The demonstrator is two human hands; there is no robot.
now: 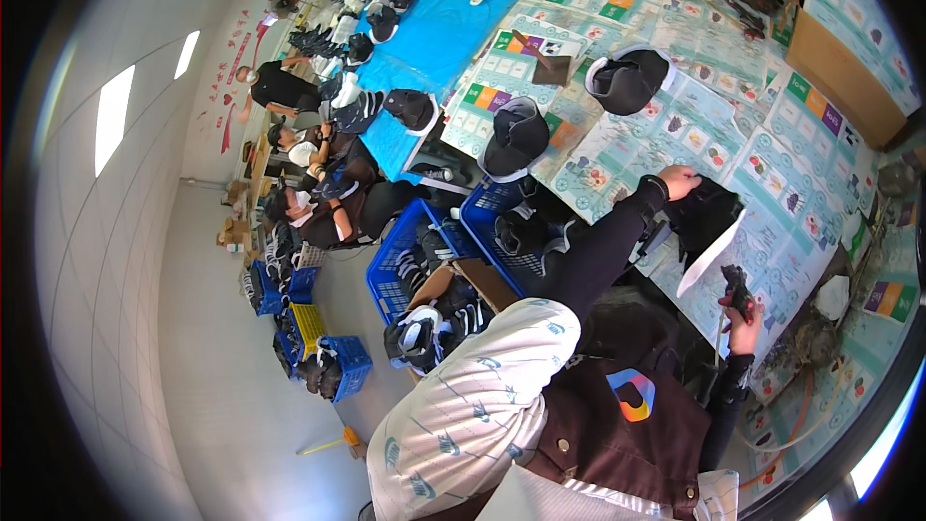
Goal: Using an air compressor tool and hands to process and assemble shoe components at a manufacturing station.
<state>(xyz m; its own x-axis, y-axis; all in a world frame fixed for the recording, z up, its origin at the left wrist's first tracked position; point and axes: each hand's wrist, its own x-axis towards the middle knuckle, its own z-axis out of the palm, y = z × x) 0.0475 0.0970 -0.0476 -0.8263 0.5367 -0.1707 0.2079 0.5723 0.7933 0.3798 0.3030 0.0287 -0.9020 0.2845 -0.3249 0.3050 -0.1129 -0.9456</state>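
Two hands, one black shoe-like piece point(702, 217) — over the patterned table's point(694, 140) near edge.
Two more dark shoes point(629, 82) sit toward the far left of that table, and two blue crates point(386, 275) are just off its left side. Held piece's white strip point(711, 256) runs long-axis diagonal, far right to near left, facing the right hand; can't tell which end's the toe. Left hand point(680, 182) is mostly closed, pinching the black edge — right hand point(743, 328) is curled around a small black tool point(738, 291), near the strip.
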